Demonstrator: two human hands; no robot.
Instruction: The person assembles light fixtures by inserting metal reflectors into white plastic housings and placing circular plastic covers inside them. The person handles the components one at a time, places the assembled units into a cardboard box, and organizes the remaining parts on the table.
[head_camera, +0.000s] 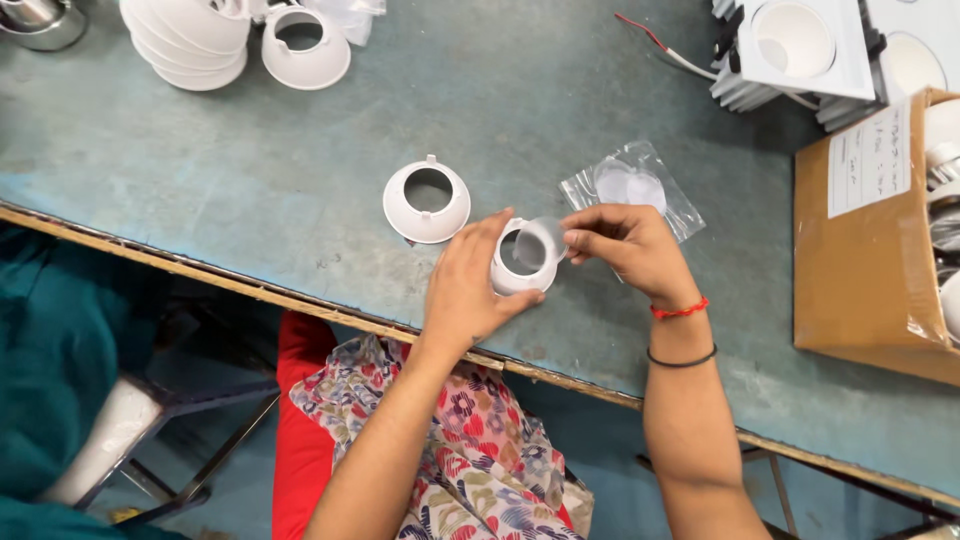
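While my left hand (465, 290) grips a white plastic ring (522, 262) steady over the green table (300, 170), my right hand (625, 240) pinches one clear disc (545, 238) at its mouth. A second ring (427, 200) lies apart; two discs wait in a plastic bag (632, 188).

The worktop (300, 170) was painted teal, matt and scuffed, with worn bare wood showing along its near edge. The white reflector cup (505, 278) in the left hand (465, 290) looked like smooth, matt plastic, and the disc (543, 240) pinched by the right hand (625, 240) was translucent and frosted. Near the right edge lay a glossy, crinkled clear plastic bag (632, 185) and a rough brown cardboard box (870, 250).
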